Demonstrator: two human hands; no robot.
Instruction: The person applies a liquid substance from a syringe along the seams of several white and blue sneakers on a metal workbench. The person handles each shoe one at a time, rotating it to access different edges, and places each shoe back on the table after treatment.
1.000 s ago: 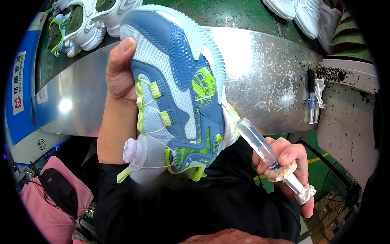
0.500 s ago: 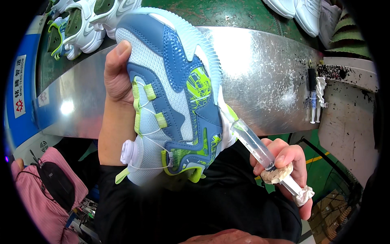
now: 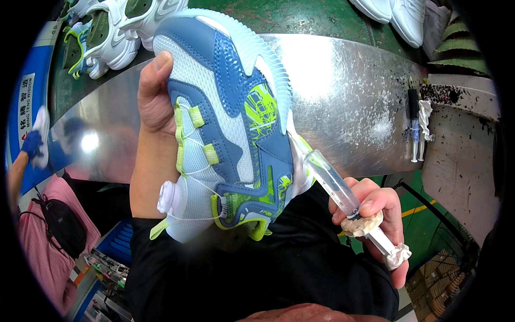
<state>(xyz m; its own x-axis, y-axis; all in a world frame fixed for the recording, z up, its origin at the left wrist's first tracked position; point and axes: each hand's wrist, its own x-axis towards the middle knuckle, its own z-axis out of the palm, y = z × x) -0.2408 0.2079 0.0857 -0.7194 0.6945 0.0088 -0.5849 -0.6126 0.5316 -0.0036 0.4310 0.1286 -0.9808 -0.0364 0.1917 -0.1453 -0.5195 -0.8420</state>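
Note:
A blue and grey sneaker (image 3: 230, 123) with lime green accents and a pale blue sole is held up, toe away from me. My left hand (image 3: 155, 96) grips it from the left, thumb on the upper and the other fingers hidden behind. A clear syringe (image 3: 335, 185) is in my right hand (image 3: 378, 214), the fingers closed around its flange, which is wrapped in beige material. Its plunger end is padded with white wrapping. The syringe's tip points at the heel side of the sole; whether it touches there I cannot tell.
A shiny metal plate (image 3: 343, 102) covers the bench. More white shoes (image 3: 110, 40) stand at the far left, others (image 3: 391, 19) at the far right. Thin syringes (image 3: 414, 129) lie near the right edge. At left, a co-worker's blue-gloved hand (image 3: 33, 144) holds a white shoe. A fan (image 3: 440, 284) stands lower right.
At the left, a co-worker's gloved hand with a white shoe has come into view, and the person in pink has shifted left. My hands, the sneaker and the syringe have barely moved.

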